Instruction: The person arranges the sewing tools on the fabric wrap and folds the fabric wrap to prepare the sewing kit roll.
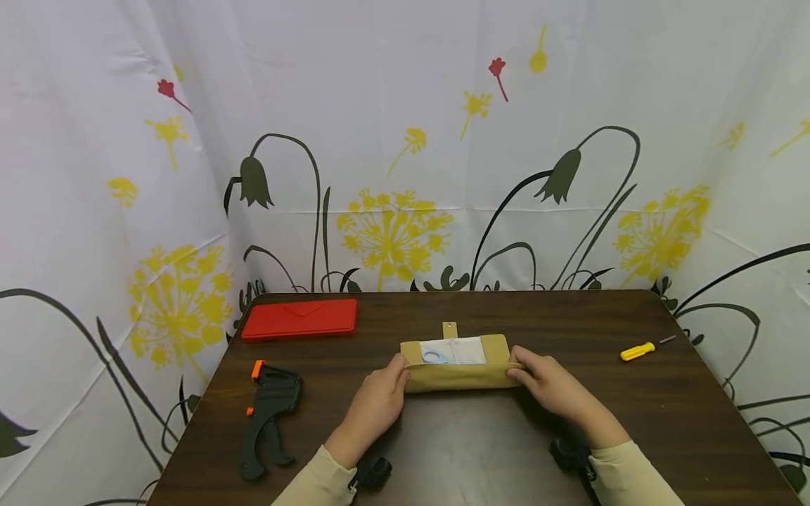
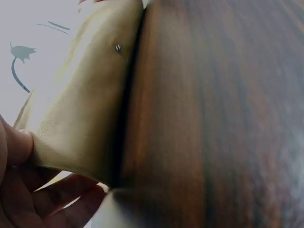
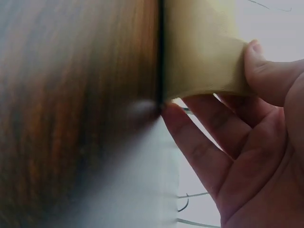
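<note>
A tan fabric pouch [image 1: 458, 379] with a folded-up front lies across the middle of the table. Behind its front edge shows a white inner panel [image 1: 470, 349] with a light blue loop [image 1: 434, 356] on it; what the loop belongs to is unclear. A snap strap [image 1: 449, 330] sticks out at the back. My left hand [image 1: 378, 397] pinches the pouch's left end, thumb on the near face. At the opposite end, my right hand [image 1: 552, 383] pinches it the same way. In the left wrist view, a small metal snap [image 2: 118, 48] sits on the tan cloth.
To the left lies a black bar clamp [image 1: 272, 414] with orange parts. A flat red case [image 1: 300, 318] rests at the back left. On the right is a screwdriver [image 1: 638, 351] with a yellow handle. A flower-print curtain [image 1: 392, 91] hangs behind the dark wooden table [image 1: 633, 407].
</note>
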Demonstrator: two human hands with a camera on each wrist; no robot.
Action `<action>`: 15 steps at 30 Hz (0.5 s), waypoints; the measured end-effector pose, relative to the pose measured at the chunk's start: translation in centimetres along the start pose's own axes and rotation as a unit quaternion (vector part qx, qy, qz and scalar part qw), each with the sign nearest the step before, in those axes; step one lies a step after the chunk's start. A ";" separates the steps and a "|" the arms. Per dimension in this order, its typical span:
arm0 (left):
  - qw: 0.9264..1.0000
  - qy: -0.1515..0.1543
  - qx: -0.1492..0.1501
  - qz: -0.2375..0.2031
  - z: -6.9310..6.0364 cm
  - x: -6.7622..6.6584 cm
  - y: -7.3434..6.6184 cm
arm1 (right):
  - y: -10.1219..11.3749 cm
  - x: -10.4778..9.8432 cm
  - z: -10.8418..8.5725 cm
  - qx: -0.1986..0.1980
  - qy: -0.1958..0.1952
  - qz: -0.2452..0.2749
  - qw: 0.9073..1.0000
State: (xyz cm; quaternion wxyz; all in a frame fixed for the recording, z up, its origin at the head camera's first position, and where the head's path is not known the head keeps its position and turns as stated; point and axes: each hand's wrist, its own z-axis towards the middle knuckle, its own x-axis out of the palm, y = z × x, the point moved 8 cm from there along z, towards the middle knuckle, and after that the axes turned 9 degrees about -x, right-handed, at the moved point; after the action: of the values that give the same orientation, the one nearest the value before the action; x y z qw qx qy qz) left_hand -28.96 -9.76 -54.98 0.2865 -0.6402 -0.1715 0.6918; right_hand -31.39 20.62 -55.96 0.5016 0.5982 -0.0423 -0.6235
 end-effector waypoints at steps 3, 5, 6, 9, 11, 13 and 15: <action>1.000 -0.015 0.005 -0.002 -0.1 -0.4 -0.1 | 0.1 -0.2 0.1 0.010 -0.005 -0.001 1.000; 0.999 -0.033 0.018 -0.005 -0.2 -0.6 -0.1 | 0.1 -0.1 0.1 0.017 -0.004 -0.001 1.000; 0.999 -0.039 0.023 -0.007 -0.2 -0.6 -0.1 | 0.1 0.0 0.1 0.023 0.000 0.006 1.000; 0.999 -0.039 0.016 -0.006 -0.2 -0.6 0.0 | -0.1 0.4 0.0 0.048 0.016 0.022 0.998; 0.999 -0.031 0.009 -0.001 -0.2 -0.3 0.1 | -0.4 0.7 -0.2 0.069 0.029 0.033 0.997; 1.000 -0.012 -0.004 0.004 -0.1 -0.1 0.2 | -0.7 1.0 -0.5 0.091 0.037 0.041 0.994; 1.000 -0.005 -0.003 0.010 -0.2 0.2 0.2 | -1.0 1.1 -0.7 0.107 0.039 0.041 0.993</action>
State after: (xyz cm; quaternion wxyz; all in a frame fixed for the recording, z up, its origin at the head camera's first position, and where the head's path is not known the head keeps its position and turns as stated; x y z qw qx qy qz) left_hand -28.83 -9.81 -55.32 0.2770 -0.6393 -0.1684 0.6973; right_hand -31.20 20.74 -57.63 0.4613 0.6702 -0.1131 -0.5703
